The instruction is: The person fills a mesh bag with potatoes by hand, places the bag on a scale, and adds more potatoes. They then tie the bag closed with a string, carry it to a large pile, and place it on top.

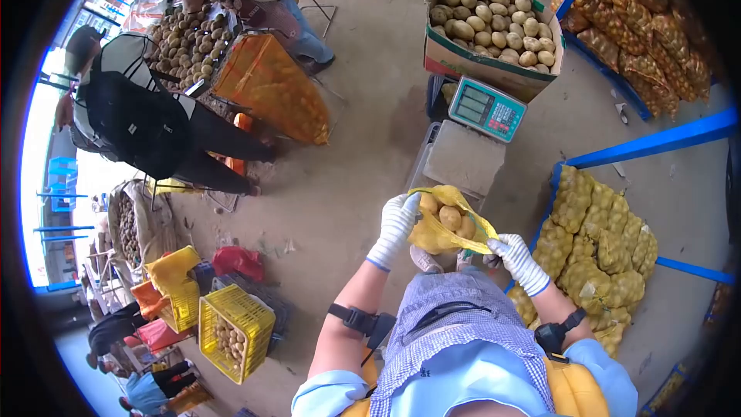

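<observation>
A yellow mesh bag [434, 242] hangs in front of my apron with its mouth spread, and several potatoes [450, 218] show inside. My left hand [397, 221], in a white striped glove, is closed on the left side of the bag's rim. On the opposite side, my gloved right hand [511, 255] grips the rim near a green edge. Just beyond the bag is the flat platform of a weighing scale [463, 158]. Its teal display panel [487, 109] faces me. The bag partly covers the platform's near end.
A cardboard box of potatoes [494, 73] stands behind the scale. Full yellow net sacks [598, 247] lie at right beside blue rails [656, 139]. Yellow crates [235, 332] and an orange mesh sack [274, 85] are at left. A person with a black backpack [139, 116] stands there.
</observation>
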